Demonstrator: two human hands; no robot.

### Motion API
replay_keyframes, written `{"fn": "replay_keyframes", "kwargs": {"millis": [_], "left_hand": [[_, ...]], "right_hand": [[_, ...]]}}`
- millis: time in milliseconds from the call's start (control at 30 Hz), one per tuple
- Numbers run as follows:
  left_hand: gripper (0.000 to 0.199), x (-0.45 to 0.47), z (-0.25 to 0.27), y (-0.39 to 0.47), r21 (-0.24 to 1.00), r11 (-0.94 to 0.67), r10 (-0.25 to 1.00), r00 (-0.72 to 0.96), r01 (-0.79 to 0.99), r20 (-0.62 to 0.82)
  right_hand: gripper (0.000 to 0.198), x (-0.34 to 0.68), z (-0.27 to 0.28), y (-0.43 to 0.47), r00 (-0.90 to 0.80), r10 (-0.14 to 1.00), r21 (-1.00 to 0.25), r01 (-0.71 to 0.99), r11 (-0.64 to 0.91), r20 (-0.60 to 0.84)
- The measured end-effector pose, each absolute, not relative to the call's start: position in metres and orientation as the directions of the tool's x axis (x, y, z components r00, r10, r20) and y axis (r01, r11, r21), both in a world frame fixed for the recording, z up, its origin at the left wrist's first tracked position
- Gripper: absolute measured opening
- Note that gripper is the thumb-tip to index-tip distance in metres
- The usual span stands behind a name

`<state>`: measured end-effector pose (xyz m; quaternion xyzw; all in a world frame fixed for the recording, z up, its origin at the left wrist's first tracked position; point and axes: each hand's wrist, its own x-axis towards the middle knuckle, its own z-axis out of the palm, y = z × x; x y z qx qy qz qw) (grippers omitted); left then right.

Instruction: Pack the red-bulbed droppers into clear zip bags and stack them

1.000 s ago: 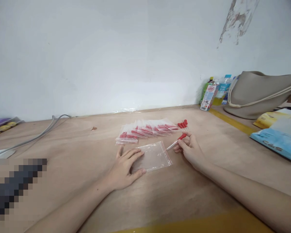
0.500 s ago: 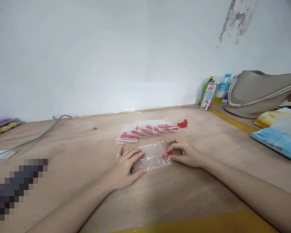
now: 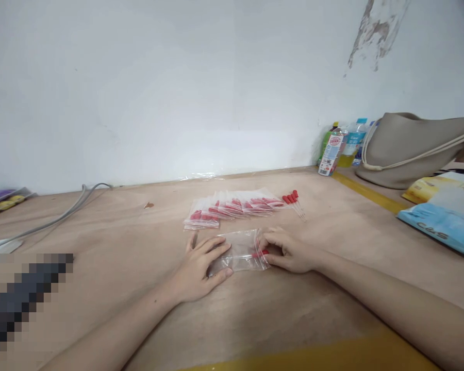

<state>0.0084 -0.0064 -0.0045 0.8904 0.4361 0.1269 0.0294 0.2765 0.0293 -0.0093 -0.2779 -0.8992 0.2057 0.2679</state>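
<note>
- Red-bulbed dropper (image 3: pixel 259 254) has slid farther into the clear bag (image 3: pixel 240 241) since the earlier frame — its bulb now sits at the bag's mouth.
- Right hand (image 3: pixel 290 252): fingers curled at that mouth; whether they pinch the bulb, I cannot tell.
- Left hand (image 3: pixel 199 269): fingers spread on the bag's opposite end.
- Dropper looks light, its tube perhaps fragile — best held by the soft bulb.

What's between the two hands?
Head view: a clear zip bag spans the stretch between the left hand and right hand, with a red-bulbed dropper seemingly inside, bulb toward the right hand.
</note>
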Motion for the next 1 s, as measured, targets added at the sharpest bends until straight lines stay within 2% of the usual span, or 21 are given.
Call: {"fn": "replay_keyframes", "kwargs": {"millis": [133, 233, 333, 533, 700, 867, 1000], "left_hand": [[0.051, 0.009, -0.004, -0.006, 0.183, -0.620, 0.784, 0.589, 0.763, 0.197], [0.045, 0.008, -0.002, -0.006, 0.224, -0.608, 0.794, 0.581, 0.762, 0.181], [0.039, 0.008, 0.000, -0.006, 0.262, -0.593, 0.804, 0.574, 0.761, 0.153], [0.037, 0.008, -0.005, -0.004, 0.201, -0.631, 0.775, 0.607, 0.749, 0.172], [0.037, 0.008, -0.008, -0.002, 0.189, -0.630, 0.776, 0.608, 0.753, 0.167], [0.044, 0.008, -0.007, -0.004, 0.230, -0.637, 0.771, 0.604, 0.736, 0.202], [0.045, 0.008, -0.006, -0.005, 0.288, -0.634, 0.774, 0.592, 0.718, 0.225]], "right_hand": [[0.007, 0.271, -0.015, 0.033, -0.628, 0.668, -0.540, 0.427, 0.725, 0.400], [0.015, 0.269, -0.017, 0.036, -0.610, 0.695, -0.617, 0.392, 0.683, 0.381], [0.022, 0.266, -0.017, 0.036, -0.559, 0.750, -0.640, 0.440, 0.630, 0.354], [0.027, 0.263, -0.022, 0.031, -0.375, 0.862, -0.644, 0.574, 0.506, 0.342], [0.016, 0.268, -0.020, 0.033, -0.542, 0.767, -0.634, 0.470, 0.615, 0.342], [0.011, 0.271, -0.018, 0.036, -0.529, 0.792, -0.677, 0.465, 0.570, 0.303], [0.012, 0.271, -0.020, 0.037, -0.549, 0.767, -0.624, 0.481, 0.615, 0.333]]}}
